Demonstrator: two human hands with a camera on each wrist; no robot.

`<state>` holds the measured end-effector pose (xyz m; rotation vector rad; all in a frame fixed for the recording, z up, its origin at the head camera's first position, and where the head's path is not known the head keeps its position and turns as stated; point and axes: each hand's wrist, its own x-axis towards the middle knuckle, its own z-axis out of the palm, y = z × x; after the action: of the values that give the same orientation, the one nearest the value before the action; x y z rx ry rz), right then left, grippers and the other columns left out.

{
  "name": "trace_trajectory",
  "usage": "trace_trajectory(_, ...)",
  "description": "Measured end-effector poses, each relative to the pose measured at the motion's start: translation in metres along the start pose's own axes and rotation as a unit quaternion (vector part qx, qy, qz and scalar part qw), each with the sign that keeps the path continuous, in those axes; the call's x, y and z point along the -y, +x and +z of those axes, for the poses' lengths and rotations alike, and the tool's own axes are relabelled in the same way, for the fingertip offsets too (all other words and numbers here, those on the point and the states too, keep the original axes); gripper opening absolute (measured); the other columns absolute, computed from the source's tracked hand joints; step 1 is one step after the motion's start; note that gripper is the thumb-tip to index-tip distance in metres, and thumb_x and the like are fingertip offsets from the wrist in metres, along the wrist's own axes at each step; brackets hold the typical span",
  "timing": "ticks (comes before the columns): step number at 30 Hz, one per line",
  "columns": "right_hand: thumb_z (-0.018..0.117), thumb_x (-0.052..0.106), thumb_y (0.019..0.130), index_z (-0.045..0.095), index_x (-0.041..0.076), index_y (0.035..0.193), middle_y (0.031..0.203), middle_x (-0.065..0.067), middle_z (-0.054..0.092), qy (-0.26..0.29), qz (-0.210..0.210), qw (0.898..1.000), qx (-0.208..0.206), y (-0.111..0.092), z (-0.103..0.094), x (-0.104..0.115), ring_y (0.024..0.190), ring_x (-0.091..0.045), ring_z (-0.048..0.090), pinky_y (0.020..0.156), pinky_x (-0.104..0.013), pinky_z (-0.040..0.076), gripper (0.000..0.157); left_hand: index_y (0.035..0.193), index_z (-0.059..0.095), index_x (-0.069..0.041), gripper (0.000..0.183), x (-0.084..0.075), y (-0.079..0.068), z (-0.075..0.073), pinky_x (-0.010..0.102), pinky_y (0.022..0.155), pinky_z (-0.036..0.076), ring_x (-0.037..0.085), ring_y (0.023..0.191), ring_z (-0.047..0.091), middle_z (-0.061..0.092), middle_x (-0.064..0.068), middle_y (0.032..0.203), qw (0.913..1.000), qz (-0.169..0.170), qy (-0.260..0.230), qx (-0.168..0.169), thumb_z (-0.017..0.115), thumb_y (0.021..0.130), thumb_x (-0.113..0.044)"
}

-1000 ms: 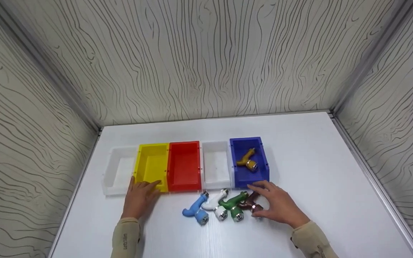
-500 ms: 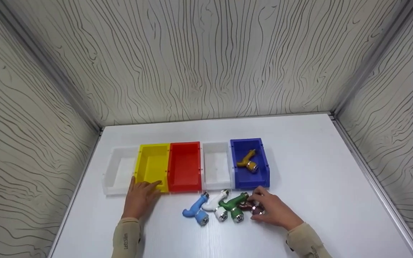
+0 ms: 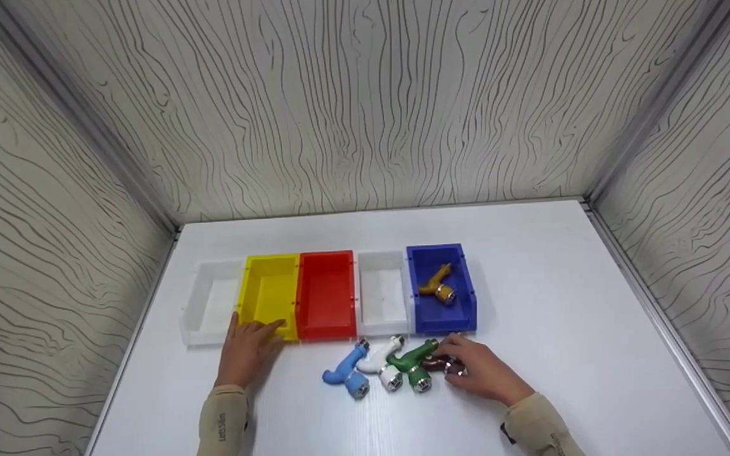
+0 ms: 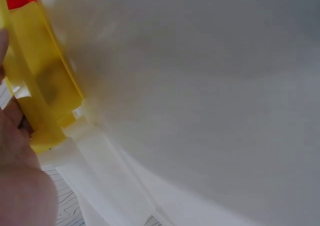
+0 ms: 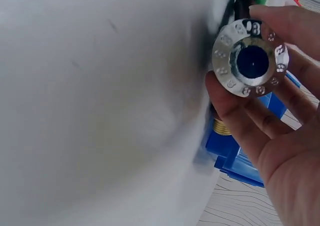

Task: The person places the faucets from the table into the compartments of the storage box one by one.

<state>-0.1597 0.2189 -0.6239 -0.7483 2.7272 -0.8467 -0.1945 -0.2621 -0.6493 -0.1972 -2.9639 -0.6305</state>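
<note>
In the head view my right hand (image 3: 482,370) grips a dark brown tap (image 3: 436,363), the last of a row on the table. Its round silver end (image 5: 250,58) sits between thumb and fingers in the right wrist view; the hand hides much of its body. A green tap (image 3: 413,365) lies just left of it, then a white tap (image 3: 374,362) and a light blue tap (image 3: 345,372). My left hand (image 3: 246,351) holds the front of the yellow bin (image 3: 270,278), fingers at its front wall in the left wrist view.
A red bin (image 3: 327,291), a white bin (image 3: 383,294) and a blue bin (image 3: 441,323) continue the row rightward. The blue one holds a mustard-yellow tap (image 3: 438,285). Another white bin (image 3: 210,304) stands at the left end. Wood-grain panels (image 3: 365,107) enclose the white table (image 3: 542,285).
My right hand has closed in on the brown tap, its fingers drawing together around it. The left hand, the bins and the other taps stay put.
</note>
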Motion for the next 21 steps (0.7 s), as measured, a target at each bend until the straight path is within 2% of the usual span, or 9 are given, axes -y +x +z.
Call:
trace_trajectory(6,0.077,0.006,0.088,0.074,0.016,0.121,0.117,0.007,0.063,-0.011,-0.017,1.0,-0.015,-0.006,-0.006,0.007,0.105,-0.015,0.066,0.09,-0.037,0.06,0.035,0.132,0.072,-0.034,0.036,-0.002,0.0,0.0,0.047,0.134,0.001,0.022,0.113,0.063,0.073,-0.005,0.106,0.9998,-0.001,0.01,-0.014,0.073,0.096,-0.038)
trace_trajectory(14,0.079,0.003,0.087,0.073,0.019,0.123,0.114,0.01,0.062,0.018,-0.021,0.999,-0.025,-0.018,-0.014,0.014,0.101,-0.011,0.064,0.084,-0.031,0.059,0.04,0.133,0.071,-0.034,0.036,-0.002,-0.002,-0.001,0.047,0.134,-0.001,0.021,0.114,0.062,0.072,-0.005,0.108,1.0,-0.003,-0.002,0.005,0.07,0.098,-0.042)
trace_trajectory(18,0.08,0.002,0.085,0.073,0.018,0.126,0.114,0.01,0.062,0.014,-0.041,0.998,-0.05,-0.02,-0.021,0.021,0.104,-0.016,0.066,0.084,-0.033,0.06,0.044,0.133,0.071,-0.031,0.036,-0.002,-0.002,-0.002,0.049,0.134,0.0,0.022,0.113,0.063,0.073,-0.004,0.107,1.0,0.006,0.002,0.0,0.07,0.099,-0.041)
trace_trajectory(21,0.08,0.0,0.084,0.073,0.019,0.127,0.117,0.01,0.062,0.008,-0.056,0.995,-0.078,-0.017,-0.027,0.026,0.104,-0.014,0.065,0.083,-0.031,0.059,0.047,0.133,0.071,-0.031,0.035,-0.003,-0.001,-0.004,0.049,0.134,0.0,0.023,0.113,0.063,0.073,-0.003,0.106,1.0,0.006,-0.002,-0.001,0.069,0.099,-0.04)
